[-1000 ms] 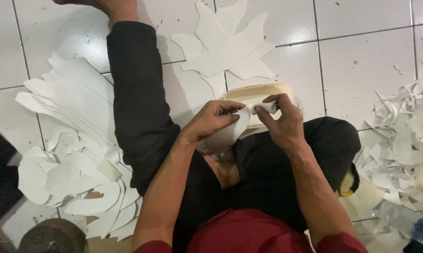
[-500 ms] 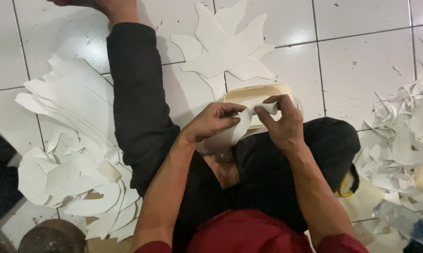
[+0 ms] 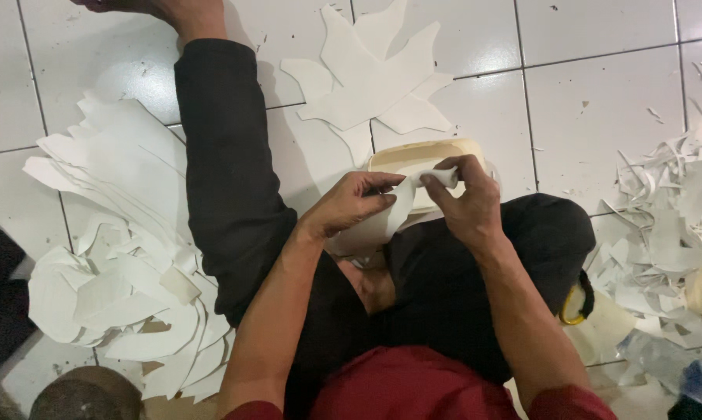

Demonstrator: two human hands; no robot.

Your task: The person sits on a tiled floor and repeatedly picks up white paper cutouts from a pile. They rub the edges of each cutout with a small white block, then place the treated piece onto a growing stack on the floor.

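So we were sitting on the white tiled floor with one leg stretched out and the other folded, basically using the lap as a workbench. Both hands were closed on one white cut piece held just above the knee: left hand pinching its upper edge, right hand with fingers curled tight around the rolled end. Probably held up like that so we could bend it freely. Its long axis ran diagonally, rolled end pointing up-right, the wider part hanging down-left toward the lap. A cream tray-like form sat right behind it on the floor. Stacked white cutouts lay off to the left, scraps to the right, all within reach.
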